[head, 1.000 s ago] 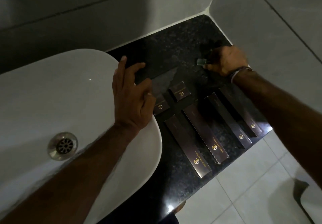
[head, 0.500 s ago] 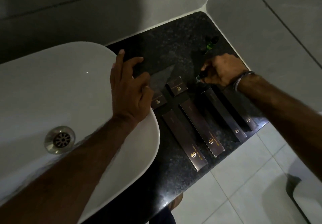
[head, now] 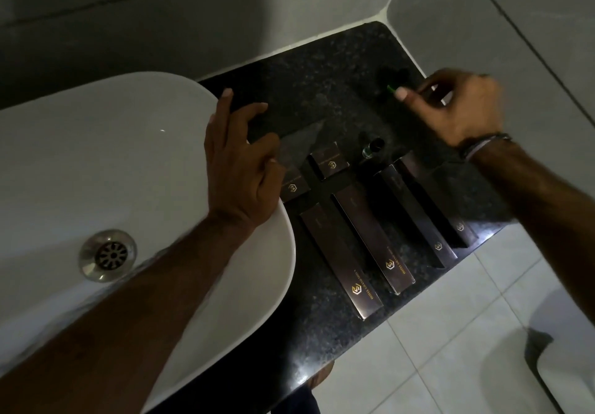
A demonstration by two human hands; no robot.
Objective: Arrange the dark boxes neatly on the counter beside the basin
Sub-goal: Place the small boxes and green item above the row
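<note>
**Dark boxes lined up on the surface beside the basin**

At far left, the white basin (head: 96, 162) with its metal drain (head: 108, 255) fills the view. The left hand (head: 240, 169) rests on the basin's right rim, its grip released, fingers spread and reaching onto the black speckled surface (head: 322, 69). Just right of that hand lie two small dark boxes (head: 329, 160), the nearer one touching or partly under the fingers. Below them and further right, four long dark boxes (head: 373, 239) with gold logos lie side by side, roughly parallel, running to the surface's front edge. Between the two hands, above the long boxes, a small dark bottle (head: 372, 149) stands upright. At right, the right hand (head: 463, 107) hovers over the surface's back corner, its grip pinching a small green item (head: 391, 88) that is too dim to identify.
</note>
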